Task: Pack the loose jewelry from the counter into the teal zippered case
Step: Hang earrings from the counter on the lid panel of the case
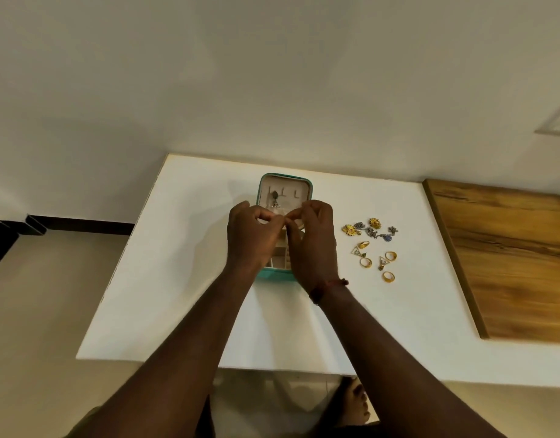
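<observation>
Two hands meet over the open teal case (pixel 275 274) on the white surface (pixel 184 279): my left hand (pixel 250 237) and right hand (pixel 315 240) curl fingertip to fingertip, probably fastening a piece too small to make out. Loose jewelry (pixel 372 245) waits just right, within reach.

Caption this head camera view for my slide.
Left hand and right hand meet fingertips over the open teal case, an earring hanging in its lid, loose jewelry on the white counter.
</observation>
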